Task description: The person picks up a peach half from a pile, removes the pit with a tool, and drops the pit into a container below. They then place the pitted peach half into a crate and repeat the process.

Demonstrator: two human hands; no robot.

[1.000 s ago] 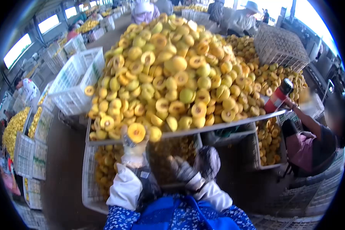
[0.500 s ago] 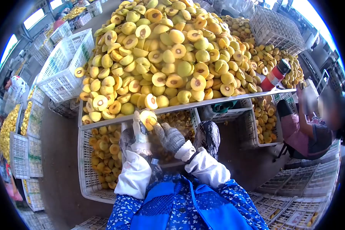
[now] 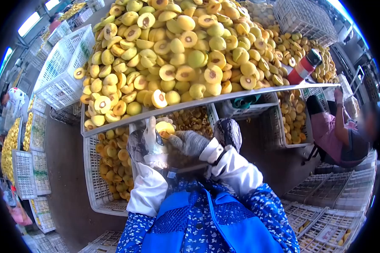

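Note:
In the head view, my left hand point(image 3: 150, 137), in a pale glove, is closed around a halved yellow peach point(image 3: 165, 127) just below the table edge. My right hand point(image 3: 191, 142), in a grey knit glove, has its fingers curled in at the lower right of that fruit. What the right fingers grip, if anything, is hidden. A small dark patch shows between the left palm and the fruit. Above both hands, a large heap of halved peaches point(image 3: 184, 74) covers the table, many showing brown pits or pit hollows.
A metal table edge point(image 3: 236, 93) runs above my hands. Below it stand a white crate point(image 3: 93, 177) of peach halves at left and another crate point(image 3: 278, 126) at right. A red bottle point(image 3: 302, 69) stands on the table. A seated person point(image 3: 337, 130) is at right.
My view has shifted slightly. The peach half in my left hand has turned and tilted, and my right hand has moved in against its lower side.

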